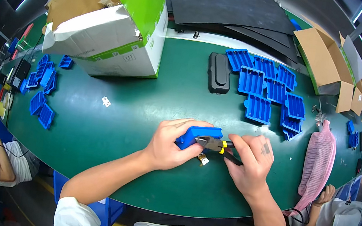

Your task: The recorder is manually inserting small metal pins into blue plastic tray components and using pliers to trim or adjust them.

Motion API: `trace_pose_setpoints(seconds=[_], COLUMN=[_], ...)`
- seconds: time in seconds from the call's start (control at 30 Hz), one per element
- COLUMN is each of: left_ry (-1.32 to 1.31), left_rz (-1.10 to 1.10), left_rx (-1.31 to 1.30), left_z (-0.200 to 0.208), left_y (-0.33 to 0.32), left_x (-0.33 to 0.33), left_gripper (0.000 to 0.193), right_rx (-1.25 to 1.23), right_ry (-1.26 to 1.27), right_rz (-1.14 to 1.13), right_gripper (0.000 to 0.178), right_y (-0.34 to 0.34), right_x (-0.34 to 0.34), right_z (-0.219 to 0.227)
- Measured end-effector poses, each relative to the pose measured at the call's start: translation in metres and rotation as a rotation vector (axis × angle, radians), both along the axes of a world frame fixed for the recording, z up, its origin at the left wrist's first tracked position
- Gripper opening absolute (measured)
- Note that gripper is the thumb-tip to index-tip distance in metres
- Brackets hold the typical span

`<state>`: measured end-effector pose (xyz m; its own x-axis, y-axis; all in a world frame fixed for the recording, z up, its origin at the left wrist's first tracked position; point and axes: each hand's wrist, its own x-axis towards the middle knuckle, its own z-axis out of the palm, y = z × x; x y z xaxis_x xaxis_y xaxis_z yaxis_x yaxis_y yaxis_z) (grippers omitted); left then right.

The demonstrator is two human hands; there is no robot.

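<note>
My left hand (168, 142) grips a blue plastic battery holder (191, 134) by its near left side, tilted up off the table. Closed round the black-and-yellow handles of a pair of cutting pliers (210, 142) is my right hand (253, 164). The pliers' jaws meet the near edge of the holder; whether they bite on anything I cannot tell. Just below them is a small brass-and-white piece (203, 159), partly hidden by my left fingers. Further back on the right lie several more blue battery holders (258, 109), with slots facing up, next to a black oblong case (219, 73).
A large open white-and-green carton (108, 40) stands back left, with blue holders (45, 115) beyond it. Black sheets (228, 4) lie at the back. On the right are a pink mesh pouch (318, 162) and open cardboard boxes (320, 58). Co-workers sit at both sides.
</note>
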<state>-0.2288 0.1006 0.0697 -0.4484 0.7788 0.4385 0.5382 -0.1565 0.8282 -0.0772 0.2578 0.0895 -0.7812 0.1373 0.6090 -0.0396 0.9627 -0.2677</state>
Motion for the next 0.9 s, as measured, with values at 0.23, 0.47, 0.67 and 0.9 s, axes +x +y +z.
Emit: trace_pose_setpoints(seconds=[0.23, 0.47, 0.67, 0.9], left_ry=[-0.28, -0.523, -0.711, -0.144], left_rz=[-0.105, 0.038, 0.008, -0.016], left_rx=[-0.063, -0.17, -0.081, -0.181], left_z=[0.005, 0.0, 0.001, 0.022], left_y=[-0.001, -0.006, -0.004, -0.041], left_x=[0.0, -0.008, -0.006, 0.017], left_gripper=[0.032, 0.032, 0.038, 0.051], right_rx=[-0.04, -0.184, -0.216, -0.163], right_ry=[0.015, -0.133, -0.19, 0.071], right_rz=[-0.034, 0.06, -0.276, -0.323], right_gripper=[0.044, 0.053, 0.048, 0.044], right_y=[-0.001, 0.026, 0.017, 0.014], right_x=[0.002, 0.022, 0.104, 0.135], right_z=[0.0, 0.025, 0.006, -0.013])
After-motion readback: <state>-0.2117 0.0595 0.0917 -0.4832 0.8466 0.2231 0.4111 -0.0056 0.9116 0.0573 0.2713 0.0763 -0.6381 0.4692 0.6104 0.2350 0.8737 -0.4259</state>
